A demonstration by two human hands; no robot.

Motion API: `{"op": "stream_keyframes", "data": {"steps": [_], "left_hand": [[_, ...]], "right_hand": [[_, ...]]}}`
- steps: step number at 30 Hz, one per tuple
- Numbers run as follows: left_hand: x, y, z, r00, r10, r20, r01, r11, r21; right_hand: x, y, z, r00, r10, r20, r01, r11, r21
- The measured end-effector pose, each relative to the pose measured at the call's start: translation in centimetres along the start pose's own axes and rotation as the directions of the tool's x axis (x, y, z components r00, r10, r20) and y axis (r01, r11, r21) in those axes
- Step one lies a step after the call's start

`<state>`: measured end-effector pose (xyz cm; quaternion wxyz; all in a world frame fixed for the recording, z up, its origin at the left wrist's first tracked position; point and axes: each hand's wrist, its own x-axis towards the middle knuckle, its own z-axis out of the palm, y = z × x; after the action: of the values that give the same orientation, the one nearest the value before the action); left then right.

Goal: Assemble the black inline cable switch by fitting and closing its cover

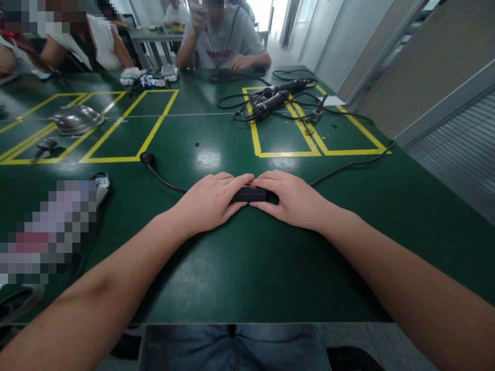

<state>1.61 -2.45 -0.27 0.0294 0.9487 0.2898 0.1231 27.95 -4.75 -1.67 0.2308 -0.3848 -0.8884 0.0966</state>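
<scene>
A black power adapter point(249, 194), a rectangular block, lies on the green table in front of me. My left hand point(212, 198) curls over its left end, thumb at the near side and fingers on top. On the other end my right hand point(292, 198) grips it in the same way, and the fingertips of both hands nearly meet. Most of the block is hidden under my fingers. From beneath my left hand a black cord point(167, 184) runs left to a round dark plug point(147, 158). Another black cable point(344, 167) leads from my right hand to the right table edge.
Yellow tape point(286, 154) marks rectangles on the table point(247, 278). Black handheld tools point(270, 103) with tangled cords lie at the far right. A shiny metal bowl-like piece point(77, 119) and a pixelated packet point(54, 229) are at left. A person point(228, 41) sits opposite.
</scene>
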Motion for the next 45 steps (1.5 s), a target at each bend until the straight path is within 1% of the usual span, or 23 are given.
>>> {"op": "stream_keyframes", "data": {"steps": [4, 12, 18, 21, 25, 31, 41, 45], "left_hand": [[0.08, 0.03, -0.13, 1.000, 0.010, 0.018, -0.010, 1.000, 0.009], [0.02, -0.02, -0.01, 1.000, -0.002, -0.015, 0.001, 1.000, -0.025], [0.22, 0.20, -0.27, 1.000, 0.016, 0.016, -0.015, 1.000, -0.007], [0.12, 0.22, -0.22, 1.000, 0.013, -0.002, -0.013, 1.000, -0.020], [-0.03, 0.05, -0.03, 1.000, -0.013, -0.022, 0.012, 0.999, -0.035], [0.31, 0.15, -0.43, 1.000, -0.005, 0.027, 0.006, 0.999, -0.031], [0.11, 0.15, -0.28, 0.999, -0.032, 0.014, 0.033, 0.998, -0.054], [0.25, 0.17, -0.57, 0.999, -0.026, 0.029, 0.028, 0.998, -0.057]], "right_hand": [[0.03, -0.22, -0.12, 1.000, 0.011, 0.001, -0.011, 1.000, -0.019], [-0.01, -0.18, -0.02, 1.000, 0.027, -0.003, -0.027, 0.999, -0.021], [-0.02, -0.10, -0.07, 1.000, -0.007, -0.007, 0.007, 1.000, 0.001], [-0.08, -0.12, -0.08, 1.000, -0.009, -0.014, 0.009, 1.000, -0.001], [-0.19, 0.03, 0.02, 1.000, 0.021, -0.016, -0.021, 1.000, -0.011], [-0.07, -0.05, -0.12, 1.000, 0.002, -0.006, -0.002, 1.000, 0.015], [-0.01, -0.25, -0.24, 1.000, 0.027, 0.012, -0.028, 1.000, 0.011], [-0.04, -0.17, -0.27, 1.000, 0.007, 0.019, -0.007, 1.000, 0.016]]}}
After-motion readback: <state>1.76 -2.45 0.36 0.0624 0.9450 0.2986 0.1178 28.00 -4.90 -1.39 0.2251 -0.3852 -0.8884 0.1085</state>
